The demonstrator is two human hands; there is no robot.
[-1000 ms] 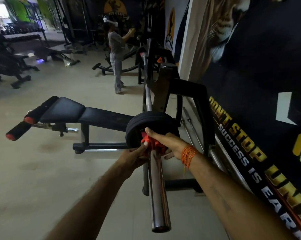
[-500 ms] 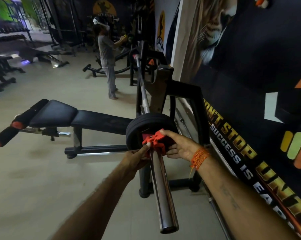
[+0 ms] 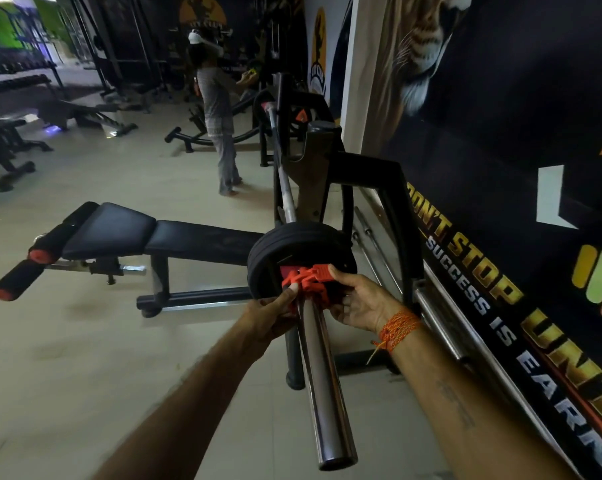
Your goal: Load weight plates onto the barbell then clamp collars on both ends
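Barbell (image 3: 327, 393) on the rack (image 3: 372, 171), with its chrome end toward the camera and bare from collar to tip. The red collar (image 3: 306, 280) sits on the bar against the black weight plate (image 3: 275, 244). The left hand (image 3: 270, 315) pinches the collar's left side, and the right hand (image 3: 356, 306) curls its fingers round the right side. Open floor (image 3: 85, 358) lies to the left; the wall (image 3: 500, 133) stands near on the right. Compared with half a second earlier, the collar keeps its place and the right hand shows more palm.

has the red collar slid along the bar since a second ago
No: the red collar still sits against the black weight plate on the barbell sleeve.
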